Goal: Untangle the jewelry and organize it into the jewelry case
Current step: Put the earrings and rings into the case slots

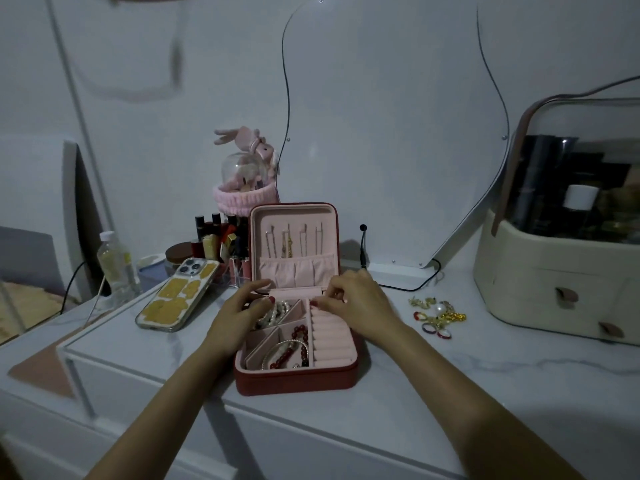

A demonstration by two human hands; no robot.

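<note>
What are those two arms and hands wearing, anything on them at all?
Both forearms are bare, with no sleeves in view. The left hand and right hand wear no gloves, and no watch or bracelet shows at either wrist. The visible fingernails are painted red. Whether any finger carries a ring is too dim to tell.

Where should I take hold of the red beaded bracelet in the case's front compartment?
Judging by its pose, pinch the red beaded bracelet at its far arc, where the beads lie clear in the open jewelry case. Come straight down from above: compartment walls block the sides, and its near end overlaps a thin bangle.
</note>
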